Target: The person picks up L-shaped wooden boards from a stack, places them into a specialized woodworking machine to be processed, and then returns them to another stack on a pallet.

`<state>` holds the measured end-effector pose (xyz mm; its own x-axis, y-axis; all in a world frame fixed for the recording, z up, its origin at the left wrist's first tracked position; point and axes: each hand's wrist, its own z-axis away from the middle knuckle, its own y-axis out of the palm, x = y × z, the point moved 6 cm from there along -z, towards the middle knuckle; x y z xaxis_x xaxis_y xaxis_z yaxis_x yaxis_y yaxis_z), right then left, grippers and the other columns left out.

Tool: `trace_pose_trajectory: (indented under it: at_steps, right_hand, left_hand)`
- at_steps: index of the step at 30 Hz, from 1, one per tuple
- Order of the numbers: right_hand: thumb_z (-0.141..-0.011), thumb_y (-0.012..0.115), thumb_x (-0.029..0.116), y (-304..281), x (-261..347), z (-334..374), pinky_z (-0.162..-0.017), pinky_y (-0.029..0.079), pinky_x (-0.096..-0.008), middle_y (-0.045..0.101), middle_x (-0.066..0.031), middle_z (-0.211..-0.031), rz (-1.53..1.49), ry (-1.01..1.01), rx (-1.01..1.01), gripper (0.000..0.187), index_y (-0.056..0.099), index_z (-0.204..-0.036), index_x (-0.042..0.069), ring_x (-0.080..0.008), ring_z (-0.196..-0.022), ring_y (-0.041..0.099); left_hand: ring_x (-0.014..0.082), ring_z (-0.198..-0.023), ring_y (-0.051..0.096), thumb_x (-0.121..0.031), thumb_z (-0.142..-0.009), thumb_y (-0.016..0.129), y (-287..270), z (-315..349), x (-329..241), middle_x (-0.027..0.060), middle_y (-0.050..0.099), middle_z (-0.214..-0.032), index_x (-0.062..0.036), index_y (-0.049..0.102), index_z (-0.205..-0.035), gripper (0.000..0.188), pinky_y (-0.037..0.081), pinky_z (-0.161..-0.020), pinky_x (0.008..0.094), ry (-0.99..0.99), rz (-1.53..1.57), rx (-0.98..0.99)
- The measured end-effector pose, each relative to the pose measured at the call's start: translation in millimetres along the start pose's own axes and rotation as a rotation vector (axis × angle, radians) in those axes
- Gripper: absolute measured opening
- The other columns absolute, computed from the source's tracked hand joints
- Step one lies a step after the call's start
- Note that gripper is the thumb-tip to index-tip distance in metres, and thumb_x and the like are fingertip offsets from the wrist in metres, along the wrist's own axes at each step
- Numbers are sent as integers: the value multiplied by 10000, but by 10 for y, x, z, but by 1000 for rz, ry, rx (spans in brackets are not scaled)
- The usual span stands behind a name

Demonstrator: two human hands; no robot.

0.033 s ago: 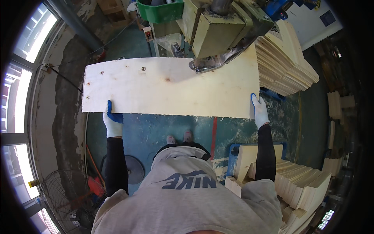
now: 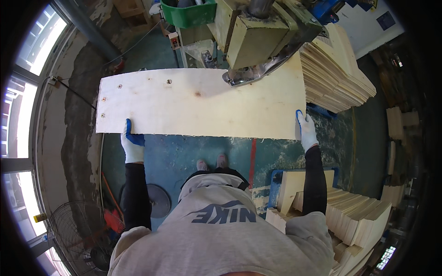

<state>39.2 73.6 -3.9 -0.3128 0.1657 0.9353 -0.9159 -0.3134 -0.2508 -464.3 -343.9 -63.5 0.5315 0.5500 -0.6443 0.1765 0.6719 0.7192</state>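
Observation:
A wide, pale plywood board (image 2: 221,110) lies level in front of me, with several small metal inserts set near its left end. My left hand (image 2: 132,142), in a white glove with blue on the thumb and palm, is closed on its near edge towards the left. At the right end my right hand (image 2: 307,131), gloved alike, grips the near corner with the thumb on top; its other fingers are hidden underneath. Over the far part of the board is the metal head (image 2: 235,80) of a green machine (image 2: 258,41); whether it touches the wood I cannot tell.
Stacked plywood boards (image 2: 340,73) stand right of the machine. More pieces (image 2: 350,216) sit by a blue pallet (image 2: 275,184) at near right. A green bin (image 2: 191,14) hangs at the back. To my left are a wire fan (image 2: 69,234) and a round grey base (image 2: 159,201).
The board and my left hand have shifted very slightly to the left. Both hands keep their grip.

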Motion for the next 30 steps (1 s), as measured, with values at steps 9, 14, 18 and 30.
trace_pose_trajectory:
  at_steps: [9, 14, 18, 30]
  right_hand:
    - [-1022, 631, 320, -17, -17, -80, -796, 465, -270, 666, -11, -974, 143, -37, -90, 310, 637, -1084, 16, -91, -880, 592]
    - [-1014, 636, 344, 55, 13, -165, -786, 466, -278, 663, -15, -973, 65, -15, 3, 330, 632, -1071, 19, -93, -869, 590]
    - [-1009, 644, 348, 24, -60, -76, -755, 455, -282, 642, -4, -923, 105, -16, -79, 327, 630, -1020, 21, -93, -815, 559]
    - [-1005, 653, 335, 65, -195, 46, -746, 456, -277, 651, 2, -892, 93, 58, -117, 325, 653, -985, 11, -96, -815, 566]
  left_hand:
    - [311, -1228, 593, -201, -1033, 588, 162, 27, 12, 150, 586, -1370, 5, 495, -1422, 450, 474, -1065, 481, -59, 73, 52]
    - [315, -1235, 596, -182, -1035, 588, 75, 67, -4, 150, 588, -1357, 0, 501, -1409, 425, 501, -1049, 486, -55, 66, 52]
    - [320, -1205, 618, -191, -1045, 570, 478, 302, 30, 161, 593, -1337, -17, 486, -1400, 404, 529, -1019, 493, 19, -12, 69]
    - [246, -1102, 687, -271, -1039, 566, 1168, 711, 1211, 118, 661, -1263, -54, 563, -1355, 383, 602, -851, 422, -344, -134, 166]
